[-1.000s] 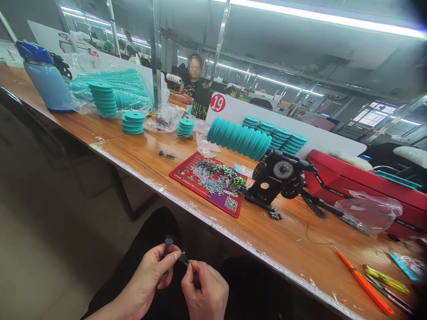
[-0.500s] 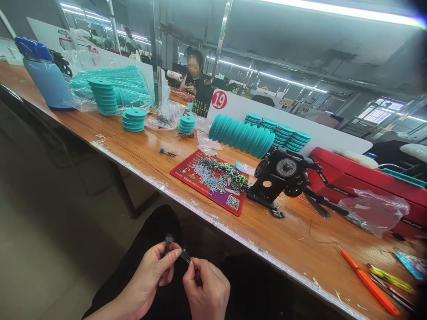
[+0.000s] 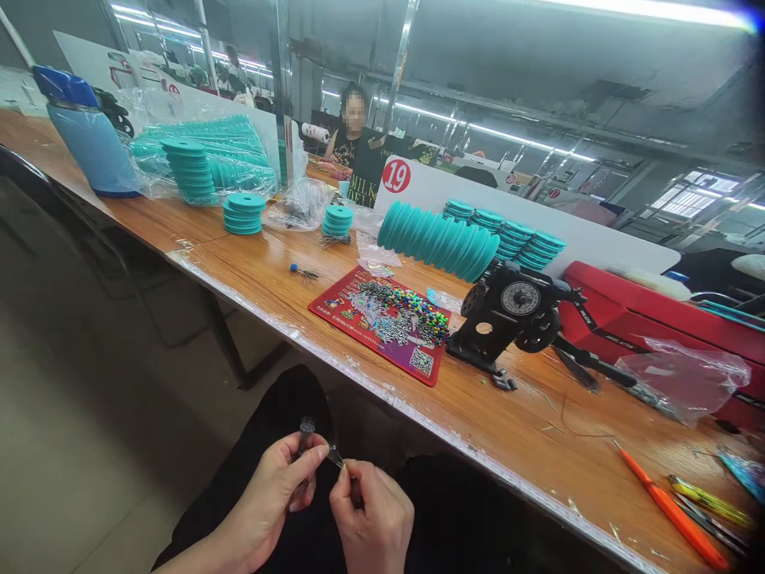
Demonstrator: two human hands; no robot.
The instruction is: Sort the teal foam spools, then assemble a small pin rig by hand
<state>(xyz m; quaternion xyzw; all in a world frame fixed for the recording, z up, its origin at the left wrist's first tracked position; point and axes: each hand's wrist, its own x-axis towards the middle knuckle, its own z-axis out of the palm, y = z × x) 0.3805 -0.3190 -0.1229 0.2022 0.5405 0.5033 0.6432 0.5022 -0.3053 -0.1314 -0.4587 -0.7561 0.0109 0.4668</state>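
Over my dark-clothed lap, my left hand (image 3: 276, 483) is closed round a small bundle of thin dark strands (image 3: 307, 426), whose tufted top stands above the fingers. Its thumb and forefinger also pinch a thin wire-like piece (image 3: 335, 456) that spans the short gap to the other hand. At the far end of this piece, my right hand (image 3: 378, 510) is closed, thumb against forefinger. The piece is too small to name exactly. Both hands are below the front edge of the wooden table (image 3: 268, 267).
A red mat (image 3: 335, 307) bears heaps of small beads. Beside it stands a black winding machine (image 3: 496, 319) with turquoise spools (image 3: 439, 241). Rightward lie an orange-handled tool (image 3: 669, 506) and a red case (image 3: 598, 307); leftward stands a blue bottle (image 3: 92, 147). A person (image 3: 347, 147) sits opposite.
The view has shifted slightly, so the table's things appear a little farther right. My hands keep almost the same pose and hold. The person opposite has shifted a little.
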